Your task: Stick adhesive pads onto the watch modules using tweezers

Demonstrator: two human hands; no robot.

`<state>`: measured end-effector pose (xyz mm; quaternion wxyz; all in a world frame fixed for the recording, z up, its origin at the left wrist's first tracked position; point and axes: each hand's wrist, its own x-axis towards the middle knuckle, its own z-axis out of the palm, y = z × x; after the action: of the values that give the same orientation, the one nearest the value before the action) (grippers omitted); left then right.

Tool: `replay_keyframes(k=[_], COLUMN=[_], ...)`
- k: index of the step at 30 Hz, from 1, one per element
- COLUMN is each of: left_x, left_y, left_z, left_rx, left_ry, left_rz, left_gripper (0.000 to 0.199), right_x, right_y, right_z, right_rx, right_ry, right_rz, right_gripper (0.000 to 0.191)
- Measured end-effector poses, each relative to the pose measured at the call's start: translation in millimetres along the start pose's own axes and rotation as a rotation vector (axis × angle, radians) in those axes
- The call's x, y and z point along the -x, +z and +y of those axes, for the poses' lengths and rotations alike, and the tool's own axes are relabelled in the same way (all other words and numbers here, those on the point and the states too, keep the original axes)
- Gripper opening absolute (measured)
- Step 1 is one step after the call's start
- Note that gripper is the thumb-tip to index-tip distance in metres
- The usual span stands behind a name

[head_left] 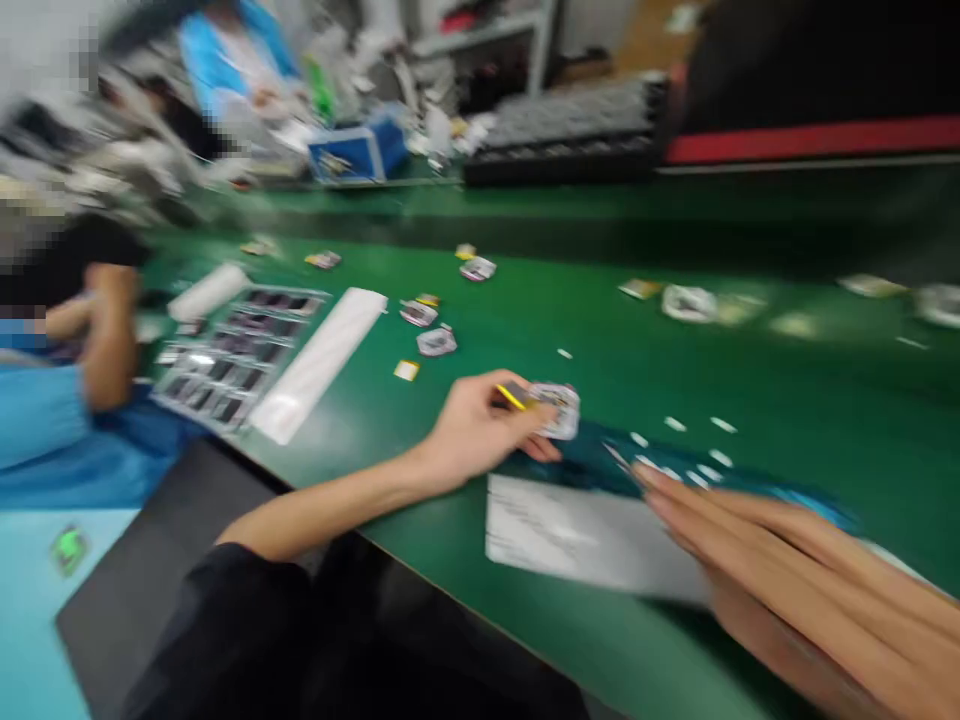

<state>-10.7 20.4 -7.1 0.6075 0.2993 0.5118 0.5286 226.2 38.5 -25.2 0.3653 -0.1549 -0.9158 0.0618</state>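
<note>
My left hand (480, 430) pinches a white, rounded-square part (561, 411) with a yellow-edged grey battery-like piece (514, 395) beside it, above the green table. At the right, my right hand (720, 520) is closed round thin pointed tweezers (619, 458), their tip toward the left. Several small white strips (675, 424) lie on the table just beyond the tweezers. Under and beside my right hand is a pale sheet (570, 530), with a dark blue film (592, 455) behind it. The picture is blurred by motion.
More round white parts (688, 303) and yellow-edged pieces lie across the table (420, 540). At the left are a clear tray (240, 355) of dark pieces and a long white strip (319, 365). A co-worker's arm (111, 335) rests near the tray. Behind stands a blue box (356, 152).
</note>
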Motion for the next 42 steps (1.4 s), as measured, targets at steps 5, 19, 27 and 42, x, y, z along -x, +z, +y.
replay_keyframes(k=[5, 19, 27, 42], left_x=[1, 11, 14, 16], left_y=[-5.3, 0.5, 1.0, 3.4], left_z=[2, -5, -6, -11], left_rx=[-0.156, -0.315, -0.408, -0.39], left_ry=[0.079, 0.057, 0.079, 0.281], left_rz=[-0.022, -0.023, 0.004, -0.015], left_gripper=[0.021, 0.023, 0.022, 0.025], right_x=[2, 5, 6, 0], right_y=[-18, 8, 9, 2], right_z=[-17, -17, -22, -20], right_rx=[-0.033, 0.181, 0.145, -0.027], right_ry=[0.08, -0.07, -0.049, 0.128], right_rz=[-0.196, -0.012, -0.013, 0.028], right_gripper=[0.052, 0.029, 0.029, 0.042])
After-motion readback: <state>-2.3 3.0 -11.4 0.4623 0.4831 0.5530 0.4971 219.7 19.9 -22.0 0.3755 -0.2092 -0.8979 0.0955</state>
